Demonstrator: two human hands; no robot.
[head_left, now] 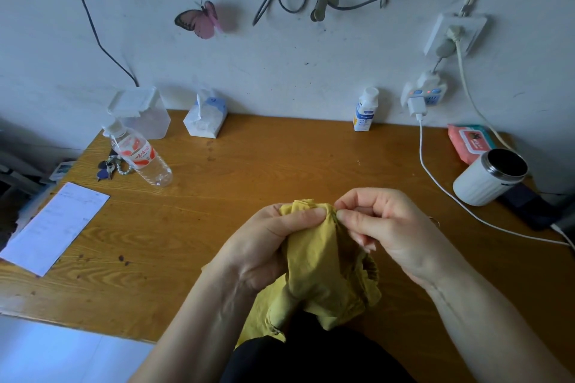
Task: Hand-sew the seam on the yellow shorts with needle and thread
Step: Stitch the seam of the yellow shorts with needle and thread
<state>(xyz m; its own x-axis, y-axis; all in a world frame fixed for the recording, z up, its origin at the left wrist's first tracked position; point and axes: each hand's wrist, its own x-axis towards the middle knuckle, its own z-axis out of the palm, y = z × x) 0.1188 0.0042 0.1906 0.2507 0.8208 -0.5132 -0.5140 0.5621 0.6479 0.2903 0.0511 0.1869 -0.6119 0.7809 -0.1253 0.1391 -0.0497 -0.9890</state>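
The yellow shorts hang bunched above the near edge of the wooden table. My left hand grips the fabric from the left, thumb laid across the folded top edge. My right hand pinches the same top edge with thumb and forefinger just right of my left thumb; the other fingers curl under. No needle or thread is visible; anything between the pinching fingertips is too small to make out. The lower part of the shorts drops toward my lap.
A tipped water bottle, keys and a paper sheet lie at the left. A tissue pack and a small white bottle stand by the wall. A white mug, a wipes pack and a charger cable are on the right.
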